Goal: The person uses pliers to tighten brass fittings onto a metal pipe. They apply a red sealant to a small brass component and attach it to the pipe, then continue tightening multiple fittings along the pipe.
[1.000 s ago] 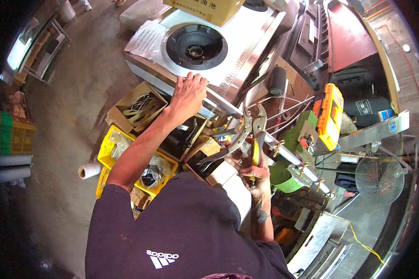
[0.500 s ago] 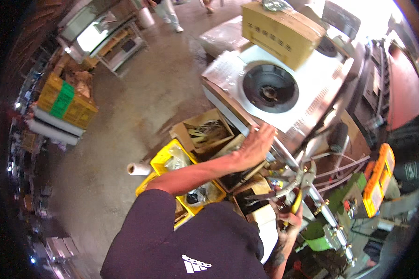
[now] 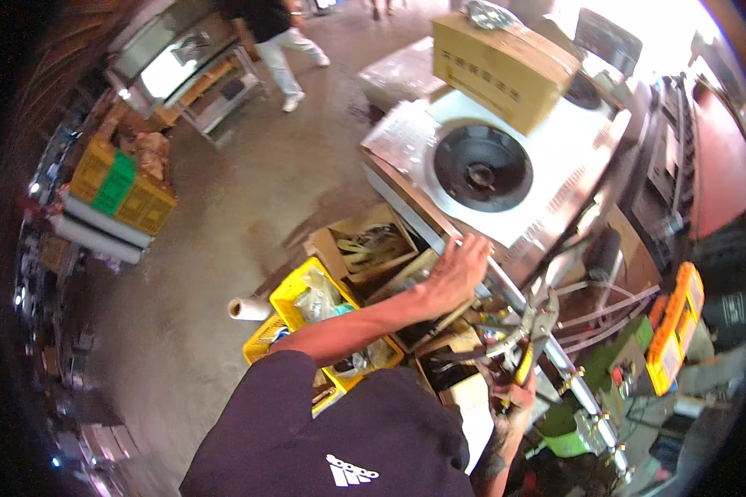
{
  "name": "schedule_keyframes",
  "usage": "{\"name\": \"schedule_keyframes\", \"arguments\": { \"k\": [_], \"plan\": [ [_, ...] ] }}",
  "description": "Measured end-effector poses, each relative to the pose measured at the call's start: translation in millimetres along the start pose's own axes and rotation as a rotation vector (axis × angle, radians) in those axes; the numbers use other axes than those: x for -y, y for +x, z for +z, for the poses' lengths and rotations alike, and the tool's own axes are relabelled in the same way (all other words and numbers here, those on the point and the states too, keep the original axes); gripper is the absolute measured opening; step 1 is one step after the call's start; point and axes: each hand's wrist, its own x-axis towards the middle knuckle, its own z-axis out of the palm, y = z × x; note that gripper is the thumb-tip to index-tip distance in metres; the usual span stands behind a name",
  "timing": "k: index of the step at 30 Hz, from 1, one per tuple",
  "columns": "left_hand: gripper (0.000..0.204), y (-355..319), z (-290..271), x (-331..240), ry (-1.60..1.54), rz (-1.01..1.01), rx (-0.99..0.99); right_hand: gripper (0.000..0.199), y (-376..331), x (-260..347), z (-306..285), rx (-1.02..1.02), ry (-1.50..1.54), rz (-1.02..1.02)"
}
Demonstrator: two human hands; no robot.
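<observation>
My left hand (image 3: 460,269) reaches across to the front edge of a steel stove (image 3: 547,203) with a black round burner. Its fingers are bent and drawn together at that edge, beside a long metal pipe (image 3: 572,377) with small brass fittings. What lies between the fingertips is hidden. Low on the right, my right hand (image 3: 515,402) is closed round the yellow grips of large pliers (image 3: 541,321). The metal jaws point up toward the pipe and stand spread apart. Under my hands lies a jumble of tools and small parts, partly covered by my arm.
A cardboard box (image 3: 506,70) sits on the stove. Yellow crates (image 3: 294,286) with plastic bags and an open carton (image 3: 327,248) stand left of my arm. A white roll (image 3: 247,309) lies on the floor. An orange case (image 3: 675,331) is at right. Another person (image 3: 278,50) walks at the back.
The other person has come further into view at the upper left. The pliers and my right hand have shifted slightly. My left hand stays at the stove's edge, its fingers a little more bent.
</observation>
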Motion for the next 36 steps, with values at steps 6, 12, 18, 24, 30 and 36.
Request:
{"name": "schedule_keyframes", "arguments": {
  "k": [6,12,18,24,30,36],
  "plan": [
    [0.020,13,23,-11,-0.284,-0.267,-0.457,0.103,0,3,-16,-0.009,-0.044,0.064],
    [0.031,30,43,2,-0.152,-0.241,-0.651,0.105,-3,19,-15,0.017,-0.063,0.145],
    [0.026,33,44,22,-0.118,-0.010,-0.668,0.103,-2,21,-15,0.020,-0.053,0.178],
    [0.024,33,40,28,-0.139,0.082,-0.628,0.104,-2,13,-18,-0.016,-0.101,0.199],
    [0.026,48,38,48,-0.269,0.316,-0.591,0.101,-4,-6,-16,0.002,0.038,0.164],
    [0.027,43,37,62,-0.269,0.352,-0.590,0.099,-29,-18,-9,0.043,0.037,0.152]
  ]
}}
